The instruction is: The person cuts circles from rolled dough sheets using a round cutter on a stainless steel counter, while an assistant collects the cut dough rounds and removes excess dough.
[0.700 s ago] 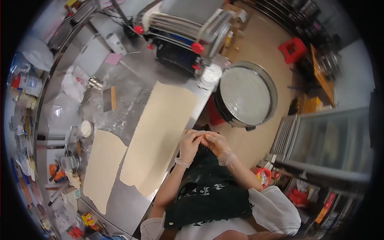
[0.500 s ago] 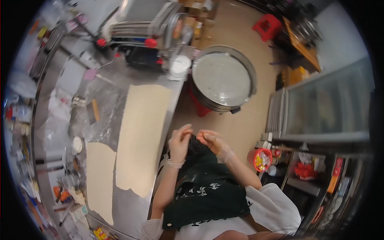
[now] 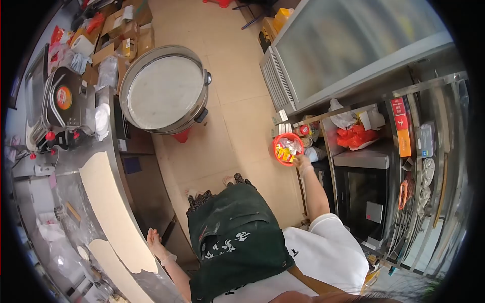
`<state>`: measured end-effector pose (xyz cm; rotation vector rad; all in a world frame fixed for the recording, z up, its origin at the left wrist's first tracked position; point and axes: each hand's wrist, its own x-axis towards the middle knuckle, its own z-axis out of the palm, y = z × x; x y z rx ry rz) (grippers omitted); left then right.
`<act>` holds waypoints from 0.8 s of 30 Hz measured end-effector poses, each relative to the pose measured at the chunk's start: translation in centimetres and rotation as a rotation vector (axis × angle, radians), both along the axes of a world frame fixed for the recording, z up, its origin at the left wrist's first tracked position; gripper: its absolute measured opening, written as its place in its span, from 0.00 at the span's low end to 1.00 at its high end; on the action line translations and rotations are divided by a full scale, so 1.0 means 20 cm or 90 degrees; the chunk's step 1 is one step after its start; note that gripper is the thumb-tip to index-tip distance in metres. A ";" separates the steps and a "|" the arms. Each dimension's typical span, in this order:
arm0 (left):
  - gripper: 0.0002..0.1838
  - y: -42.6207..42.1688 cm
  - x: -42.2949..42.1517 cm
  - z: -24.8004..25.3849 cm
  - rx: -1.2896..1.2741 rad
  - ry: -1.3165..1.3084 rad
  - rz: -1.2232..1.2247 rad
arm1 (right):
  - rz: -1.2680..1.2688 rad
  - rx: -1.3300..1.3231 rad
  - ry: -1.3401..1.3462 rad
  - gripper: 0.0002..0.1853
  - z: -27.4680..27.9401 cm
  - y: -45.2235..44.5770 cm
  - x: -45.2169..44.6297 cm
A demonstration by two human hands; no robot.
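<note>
My left hand [image 3: 156,242], in a clear thin glove, is beside the steel worktop's edge, close to a long pale dough sheet [image 3: 116,212]. Its fingers are stretched out and hold nothing. My right hand [image 3: 302,163], also gloved, reaches out to the right at the rim of a red bin [image 3: 277,152] with crumpled wrappers [image 3: 288,149] inside. Its fingers are too small and partly hidden to show whether they grip anything. A second dough sheet [image 3: 113,262] lies alongside the first on the worktop.
A large round metal pan [image 3: 164,93] with a pale surface stands on a red stool ahead. A dough-rolling machine [image 3: 60,101] sits at the worktop's far end. Cardboard boxes [image 3: 121,38] lie beyond it. A glass-fronted cabinet [image 3: 353,50] and a shelf rack [image 3: 364,159] line the right.
My hands were together in front of my apron and have moved apart: the right to the red bin, the left to the worktop edge. The view has turned to the right.
</note>
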<state>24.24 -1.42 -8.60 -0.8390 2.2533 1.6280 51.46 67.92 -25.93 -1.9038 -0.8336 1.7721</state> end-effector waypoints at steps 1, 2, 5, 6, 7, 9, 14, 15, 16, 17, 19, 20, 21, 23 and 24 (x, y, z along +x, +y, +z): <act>0.19 0.03 0.04 0.00 -0.009 -0.005 0.002 | 0.040 0.014 -0.073 0.11 0.01 0.10 0.04; 0.19 0.06 0.08 -0.02 -0.017 0.013 -0.016 | 0.154 0.061 -0.228 0.13 0.04 0.18 0.06; 0.19 0.14 0.21 -0.02 -0.048 0.070 -0.032 | 0.524 0.161 -0.749 0.22 0.08 0.35 0.11; 0.19 0.15 0.26 -0.03 -0.061 0.091 -0.046 | 0.571 0.165 -0.823 0.25 0.10 0.38 0.15; 0.19 0.14 0.31 -0.07 -0.078 0.115 -0.053 | 0.586 0.143 -0.847 0.28 0.06 0.43 0.18; 0.18 0.15 0.44 -0.01 -0.112 0.169 -0.043 | 0.618 0.247 -0.843 0.24 -0.07 0.46 0.28; 0.12 0.07 0.79 -0.02 -0.145 0.161 0.137 | 0.563 0.148 -0.408 0.19 -0.13 0.38 0.14; 0.12 0.03 0.86 -0.05 -0.200 0.175 0.145 | 0.501 0.064 -0.246 0.18 -0.21 0.33 0.12; 0.11 0.01 0.93 -0.06 -0.187 0.169 0.183 | 0.440 -0.033 -0.121 0.18 -0.25 0.28 0.09; 0.10 0.00 1.00 -0.07 -0.182 0.167 0.221 | 0.429 -0.100 -0.042 0.18 -0.30 0.22 0.07; 0.10 -0.04 1.14 -0.10 -0.166 0.155 0.290 | 0.486 -0.180 -0.004 0.19 -0.41 0.10 -0.01; 0.10 -0.02 1.20 -0.11 -0.151 0.137 0.323 | 0.567 -0.151 -0.079 0.18 -0.45 0.06 -0.10; 0.11 -0.03 1.26 -0.12 -0.138 0.124 0.350 | 0.646 -0.125 -0.156 0.18 -0.42 -0.01 -0.21; 0.11 -0.07 1.38 -0.11 -0.136 0.101 0.395 | 0.793 -0.109 -0.241 0.18 -0.36 -0.28 -0.48; 0.11 -0.11 1.44 -0.12 -0.135 0.091 0.415 | 0.832 -0.090 -0.231 0.18 -0.24 -0.47 -0.62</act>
